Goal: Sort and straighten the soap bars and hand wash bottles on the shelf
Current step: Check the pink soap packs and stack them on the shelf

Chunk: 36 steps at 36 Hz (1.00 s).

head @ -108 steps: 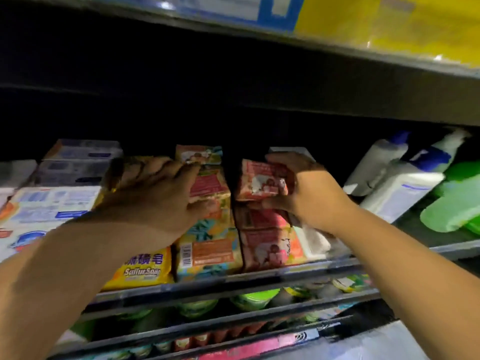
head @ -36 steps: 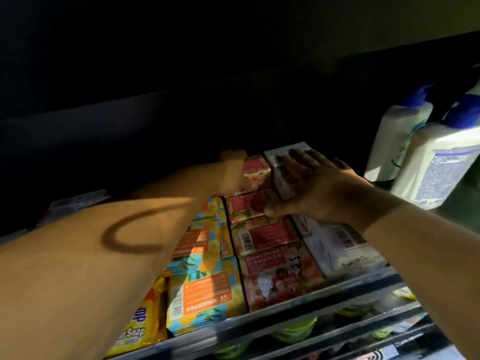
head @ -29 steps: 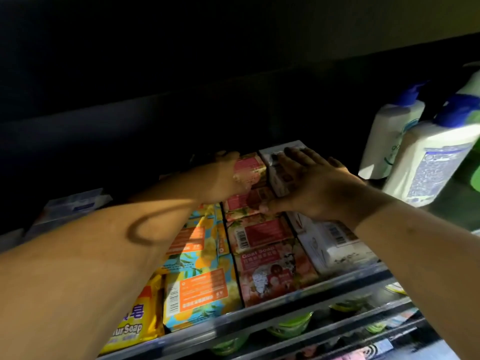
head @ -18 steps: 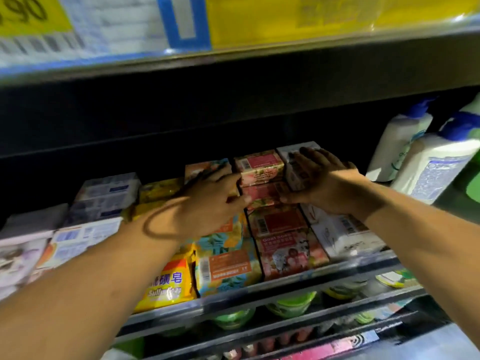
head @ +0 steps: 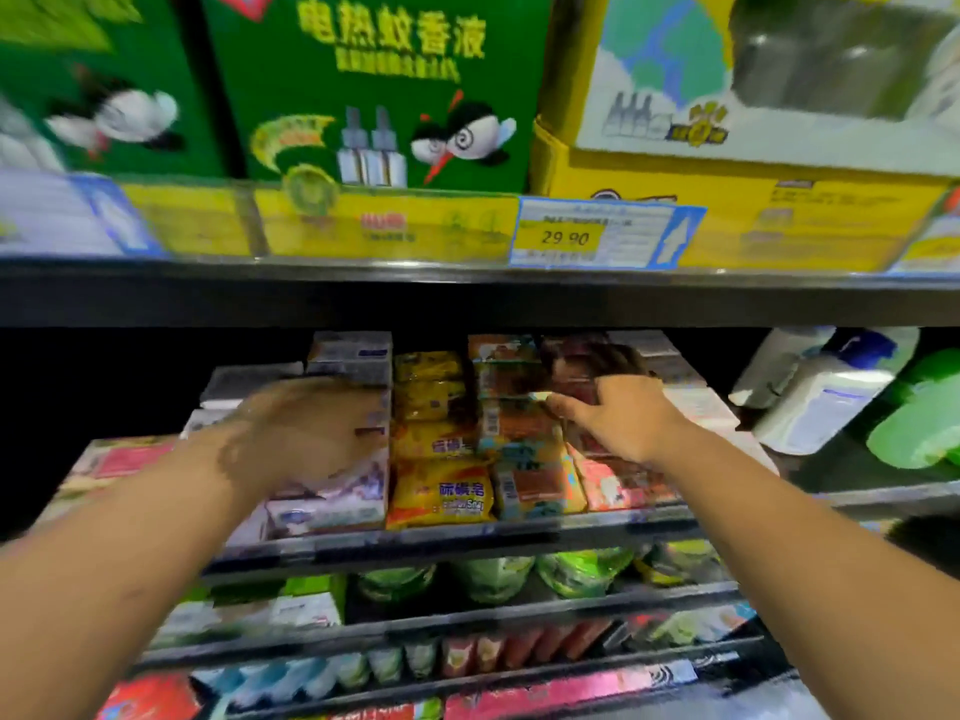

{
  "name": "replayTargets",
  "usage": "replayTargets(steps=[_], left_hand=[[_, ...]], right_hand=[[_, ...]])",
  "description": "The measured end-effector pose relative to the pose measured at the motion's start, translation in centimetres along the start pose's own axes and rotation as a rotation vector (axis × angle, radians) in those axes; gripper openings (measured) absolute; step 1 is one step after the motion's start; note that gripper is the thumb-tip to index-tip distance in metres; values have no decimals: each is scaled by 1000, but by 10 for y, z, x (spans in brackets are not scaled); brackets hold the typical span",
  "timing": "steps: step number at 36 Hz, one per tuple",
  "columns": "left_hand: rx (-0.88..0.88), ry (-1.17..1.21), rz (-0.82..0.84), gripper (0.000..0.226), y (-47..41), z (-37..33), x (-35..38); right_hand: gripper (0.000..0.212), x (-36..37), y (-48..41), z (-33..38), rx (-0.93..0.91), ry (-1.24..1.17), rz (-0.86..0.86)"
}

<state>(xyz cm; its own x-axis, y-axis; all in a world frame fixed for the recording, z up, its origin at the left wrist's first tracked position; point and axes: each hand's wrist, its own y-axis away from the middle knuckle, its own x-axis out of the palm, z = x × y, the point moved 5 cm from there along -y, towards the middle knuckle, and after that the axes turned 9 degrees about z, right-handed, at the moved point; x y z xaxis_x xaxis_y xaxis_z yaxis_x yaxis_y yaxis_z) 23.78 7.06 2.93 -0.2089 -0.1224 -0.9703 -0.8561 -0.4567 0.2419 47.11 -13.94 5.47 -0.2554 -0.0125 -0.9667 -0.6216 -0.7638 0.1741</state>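
Head view. Left hand (head: 306, 433): motion-blurred, above the white soap boxes (head: 332, 504); grip state cannot be told. Right hand (head: 626, 423): grip open, reaching over the pink soap bars (head: 618, 485). Hand wash bottles (head: 821, 402) lean at the right end of the shelf (head: 467, 537), soap rows to their left.

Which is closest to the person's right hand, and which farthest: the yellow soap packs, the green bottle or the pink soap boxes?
1. The pink soap boxes, just beneath the right hand.
2. The yellow soap packs, to its left.
3. The green bottle, far off to the right.
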Motion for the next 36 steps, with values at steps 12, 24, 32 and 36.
replayTargets(steps=[12,24,32,36], left_hand=[[-233,251,-49,48,125,114,18],[-334,350,-14,58,168,176,73],[-374,420,41,31,159,182,71],[-417,481,31,23,153,190,78]], right_hand=[[43,8,24,169,-291,-98,101],[46,47,30,325,-539,33,79],[65,74,11,395,-588,249,230],[100,97,-8,415,-528,383,346]])
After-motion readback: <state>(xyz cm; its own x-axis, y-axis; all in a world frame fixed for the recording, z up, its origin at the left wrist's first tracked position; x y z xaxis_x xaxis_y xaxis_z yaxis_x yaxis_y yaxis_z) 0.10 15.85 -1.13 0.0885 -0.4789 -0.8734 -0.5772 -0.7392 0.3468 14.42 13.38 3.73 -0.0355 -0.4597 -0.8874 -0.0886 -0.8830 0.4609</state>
